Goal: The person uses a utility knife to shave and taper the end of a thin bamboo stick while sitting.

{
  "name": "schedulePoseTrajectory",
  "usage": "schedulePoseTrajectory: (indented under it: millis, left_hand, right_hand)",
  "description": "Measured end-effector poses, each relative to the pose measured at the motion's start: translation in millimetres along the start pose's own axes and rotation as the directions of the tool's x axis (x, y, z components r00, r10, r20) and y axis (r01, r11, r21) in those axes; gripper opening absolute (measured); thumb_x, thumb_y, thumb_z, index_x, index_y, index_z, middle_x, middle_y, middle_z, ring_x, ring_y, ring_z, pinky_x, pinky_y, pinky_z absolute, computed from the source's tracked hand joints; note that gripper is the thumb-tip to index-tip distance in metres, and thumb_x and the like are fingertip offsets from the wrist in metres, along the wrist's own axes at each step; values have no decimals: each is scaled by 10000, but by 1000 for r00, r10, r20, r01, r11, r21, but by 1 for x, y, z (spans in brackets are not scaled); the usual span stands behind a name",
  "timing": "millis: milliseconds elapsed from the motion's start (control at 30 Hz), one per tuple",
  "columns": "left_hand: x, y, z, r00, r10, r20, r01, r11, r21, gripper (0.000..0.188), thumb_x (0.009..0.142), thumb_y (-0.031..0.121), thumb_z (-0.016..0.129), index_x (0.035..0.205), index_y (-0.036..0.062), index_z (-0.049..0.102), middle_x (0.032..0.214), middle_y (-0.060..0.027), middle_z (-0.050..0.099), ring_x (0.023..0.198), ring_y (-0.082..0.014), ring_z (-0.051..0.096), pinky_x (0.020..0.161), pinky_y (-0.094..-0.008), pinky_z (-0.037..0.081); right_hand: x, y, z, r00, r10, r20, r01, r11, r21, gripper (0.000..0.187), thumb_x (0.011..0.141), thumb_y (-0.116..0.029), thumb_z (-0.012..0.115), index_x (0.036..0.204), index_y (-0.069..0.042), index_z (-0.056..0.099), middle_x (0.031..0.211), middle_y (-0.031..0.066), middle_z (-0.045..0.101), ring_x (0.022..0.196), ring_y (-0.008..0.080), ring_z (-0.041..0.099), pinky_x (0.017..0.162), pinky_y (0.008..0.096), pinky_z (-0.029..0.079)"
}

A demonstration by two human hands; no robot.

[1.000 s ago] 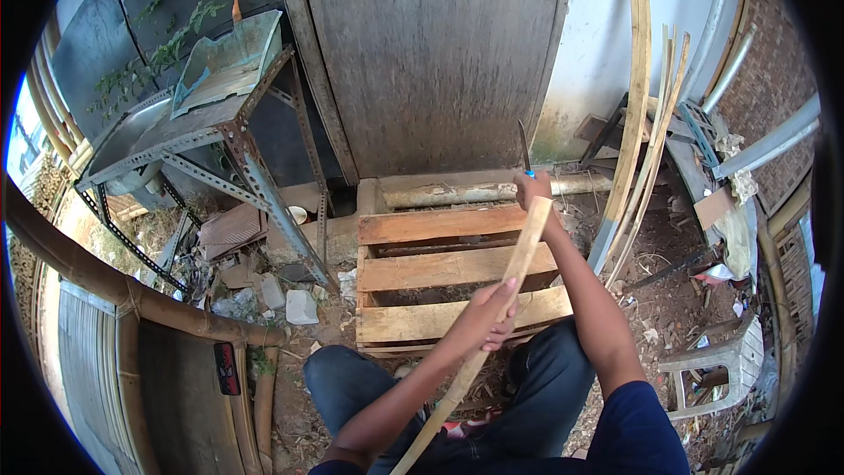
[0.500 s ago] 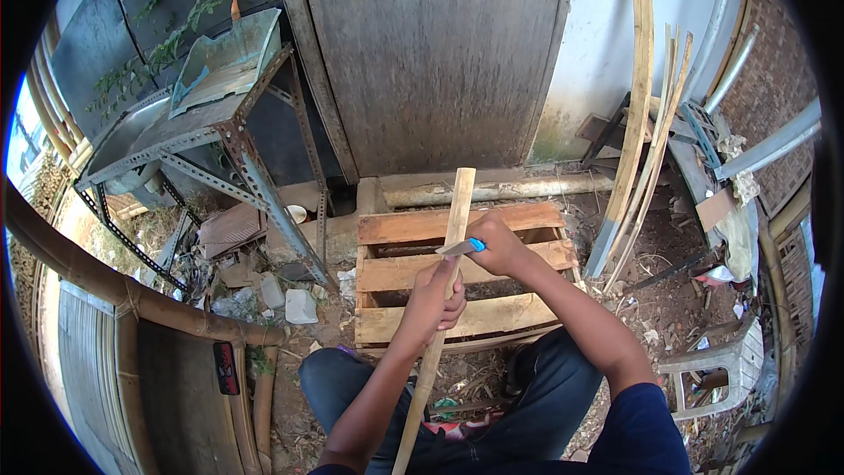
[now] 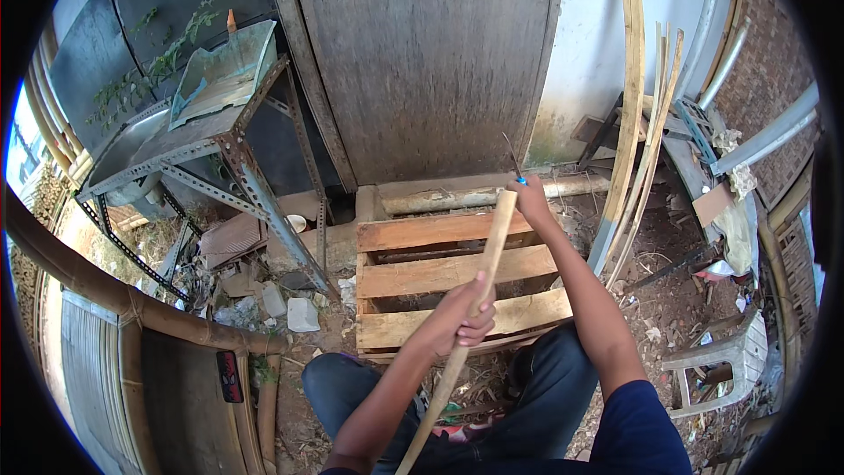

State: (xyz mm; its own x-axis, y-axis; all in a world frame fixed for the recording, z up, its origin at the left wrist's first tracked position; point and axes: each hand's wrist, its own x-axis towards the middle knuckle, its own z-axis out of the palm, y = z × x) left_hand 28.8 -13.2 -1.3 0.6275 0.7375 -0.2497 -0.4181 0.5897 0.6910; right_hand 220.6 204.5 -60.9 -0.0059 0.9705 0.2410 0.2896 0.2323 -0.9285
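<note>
My left hand [image 3: 455,318] is wrapped round a long pale bamboo strip [image 3: 497,244], which slants from my lap up and away to the right. The strip's far end stands over a slatted wooden crate [image 3: 422,274] in front of my knees. Beyond that end, my right hand [image 3: 531,200] grips a knife [image 3: 513,156] by its blue handle. Its thin blade points up and away, apart from the strip.
A metal-framed stand with a sink [image 3: 189,136] is at the left. Tall bamboo strips [image 3: 633,79] lean on the wall at the right. A broken plastic chair [image 3: 734,361] lies at the lower right, and a phone [image 3: 229,376] rests at the lower left.
My right hand has moved up and away with the knife, off the strip. The strip has tilted further to the right, and my left hand has shifted slightly right with it.
</note>
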Motion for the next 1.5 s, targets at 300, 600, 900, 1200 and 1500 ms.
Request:
schedulePoseTrajectory:
  millis: [300,600,900,1200,1500]
  left_hand:
    - [-13,27,-16,981,104,-165,-114,992,-54,513,967,546,258,693,126,363,466,67,187,360,-36,147,298,-192,123]
    - [-16,18,-10,983,104,-153,-117,990,-81,501,979,512,274,688,109,338,470,63,172,359,-36,148,303,-205,104]
    - [0,-1,9,995,-57,86,68,989,-133,496,978,510,273,693,113,352,449,83,183,332,-30,167,271,-184,154]
    - [3,2,-28,866,263,425,93,751,-654,485,977,487,301,716,83,352,422,70,217,296,-18,212,247,-164,212]
    - [5,3,-25,871,185,456,119,820,-560,434,986,465,289,842,63,368,438,52,278,299,-21,256,242,-155,227]
  right_hand:
    - [-71,-93,31,719,-482,501,582,811,-56,256,712,-122,576,539,26,458,467,160,433,412,262,432,455,373,344]
    - [-70,-98,40,633,-627,454,719,693,-45,230,676,-158,566,557,32,514,538,215,497,473,372,467,482,416,376]
    - [-5,-8,4,999,34,11,-35,988,148,293,758,-139,572,537,2,442,471,30,410,415,121,377,427,342,285]
    - [-65,-110,16,887,-50,459,-295,703,647,260,882,-238,623,719,-55,536,493,-77,282,399,38,238,396,236,155]
    - [-66,-120,15,876,-50,480,-371,565,737,155,866,-106,626,758,-70,521,518,-66,329,401,39,256,407,233,168]
